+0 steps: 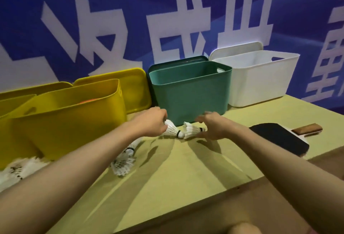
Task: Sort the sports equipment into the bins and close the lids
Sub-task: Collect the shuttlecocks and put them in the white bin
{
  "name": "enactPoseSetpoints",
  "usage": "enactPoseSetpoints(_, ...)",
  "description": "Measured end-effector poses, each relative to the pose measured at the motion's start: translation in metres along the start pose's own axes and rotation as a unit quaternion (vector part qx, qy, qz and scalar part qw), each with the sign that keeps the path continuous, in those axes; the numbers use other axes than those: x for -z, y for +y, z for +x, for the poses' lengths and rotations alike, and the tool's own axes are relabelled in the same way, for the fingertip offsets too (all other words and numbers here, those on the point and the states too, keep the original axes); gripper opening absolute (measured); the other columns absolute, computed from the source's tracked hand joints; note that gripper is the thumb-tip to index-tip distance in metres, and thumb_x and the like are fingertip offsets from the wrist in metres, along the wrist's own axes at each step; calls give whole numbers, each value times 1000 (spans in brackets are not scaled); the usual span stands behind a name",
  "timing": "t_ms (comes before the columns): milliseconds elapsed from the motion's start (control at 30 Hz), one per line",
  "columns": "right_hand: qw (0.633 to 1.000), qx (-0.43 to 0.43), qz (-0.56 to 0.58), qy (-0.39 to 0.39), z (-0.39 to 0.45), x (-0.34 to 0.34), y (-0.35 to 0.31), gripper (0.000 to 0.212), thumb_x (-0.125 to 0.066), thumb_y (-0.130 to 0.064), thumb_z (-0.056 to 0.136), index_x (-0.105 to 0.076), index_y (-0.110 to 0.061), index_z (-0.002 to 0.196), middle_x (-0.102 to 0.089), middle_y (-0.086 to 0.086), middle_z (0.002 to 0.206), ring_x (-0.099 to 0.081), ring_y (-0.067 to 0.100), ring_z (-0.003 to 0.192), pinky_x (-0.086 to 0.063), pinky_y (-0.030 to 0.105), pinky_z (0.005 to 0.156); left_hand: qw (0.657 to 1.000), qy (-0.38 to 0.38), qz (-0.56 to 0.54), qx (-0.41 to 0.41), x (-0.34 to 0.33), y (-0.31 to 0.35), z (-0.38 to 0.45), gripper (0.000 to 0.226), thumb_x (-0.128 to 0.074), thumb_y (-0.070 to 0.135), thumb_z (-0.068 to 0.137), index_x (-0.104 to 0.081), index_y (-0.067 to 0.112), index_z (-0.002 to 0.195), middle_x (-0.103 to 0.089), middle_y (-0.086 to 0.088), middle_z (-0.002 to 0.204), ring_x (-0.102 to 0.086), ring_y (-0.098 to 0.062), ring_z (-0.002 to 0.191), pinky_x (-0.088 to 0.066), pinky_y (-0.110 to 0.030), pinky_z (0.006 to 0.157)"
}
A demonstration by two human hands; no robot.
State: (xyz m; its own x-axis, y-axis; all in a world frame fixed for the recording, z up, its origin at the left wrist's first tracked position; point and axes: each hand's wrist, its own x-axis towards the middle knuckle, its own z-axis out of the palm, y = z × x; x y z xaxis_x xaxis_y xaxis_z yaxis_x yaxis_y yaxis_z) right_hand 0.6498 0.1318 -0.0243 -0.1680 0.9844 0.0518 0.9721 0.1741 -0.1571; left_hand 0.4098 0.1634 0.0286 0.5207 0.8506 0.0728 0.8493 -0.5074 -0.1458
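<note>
Left hand pinches a shuttlecock by its feathers. Right hand grips a second shuttlecock. Both meet between the hands, just before the green bin on the surface.

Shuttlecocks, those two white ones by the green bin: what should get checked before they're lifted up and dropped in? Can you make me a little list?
1. Left hand has a grip on the left shuttlecock: ok, its fingers pinch the feather end.
2. Right hand has a grip on the right shuttlecock: cannot tell, the fingers curl around it but contact is unclear.
3. Green bin is open: ok, its lid stands behind it.
4. Room inside the green bin: cannot tell, its floor is hidden.
5. Path up to the rim: ok, nothing sits between the hands and the bin.
6. Other shuttlecocks waiting: not ok, still on the table.
</note>
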Motion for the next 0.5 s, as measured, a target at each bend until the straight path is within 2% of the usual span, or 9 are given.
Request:
enactPoseSetpoints(67,999,1,-30,-10,9,-8,-15,55,-69,-51,91,-59,-21,135,-62,5,127,-57,24,112,-41,28,84,998,8,-39,43,-10,-5,-1,49,-62,44,93,-54,18,133,-60,-3,127,-60,-20,107,-56,-40,86)
enactPoseSetpoints(133,1000,-2,-30,-6,14,-15,-20,45,-69,-51,90,-64,-21,123,-66,3,118,-59,22,101,-37,27,76,993,-1,-78,84,-19,-7,4,56,-63,47,93,-55,12,135,-58,-6,131,-61,-24,113,-55,-42,91)
enactPoseSetpoints(233,999,-24,9,-26,10,-10,-16,41,-75,-53,85,-64,-25,113,-66,-6,98,-59,16,83,-47,29,64,983,-19,-136,125,-31,-6,14,52,-64,50,94,-63,9,125,-61,-2,110,-63,-22,102,-54,-39,88)
enactPoseSetpoints(333,1000,-14,11,-21,-2,19,-7,34,-77,-50,85,-66,-23,102,-69,-5,90,-63,18,79,-57,36,70,970,-14,-205,130,-44,-1,24,43,-70,47,91,-66,15,119,-68,-2,111,-64,-20,97,-56,-38,85)
enactPoseSetpoints(433,998,-10,23,52,-19,65,12,29,-75,-46,88,-61,-26,101,-68,-8,91,-60,7,74,-50,27,63,957,-6,-261,128,-53,7,32,36,-74,41,89,-62,24,119,-67,4,108,-64,-14,93,-58,-39,85)
enactPoseSetpoints(500,985,-19,82,153,-27,97,26,39,-74,-45,89,-60,-25,120,-68,-9,102,-62,7,80,-52,25,71,951,1,-284,122,-52,9,38,35,-77,38,88,-61,28,117,-66,7,107,-64,-11,92,-59,-37,83)
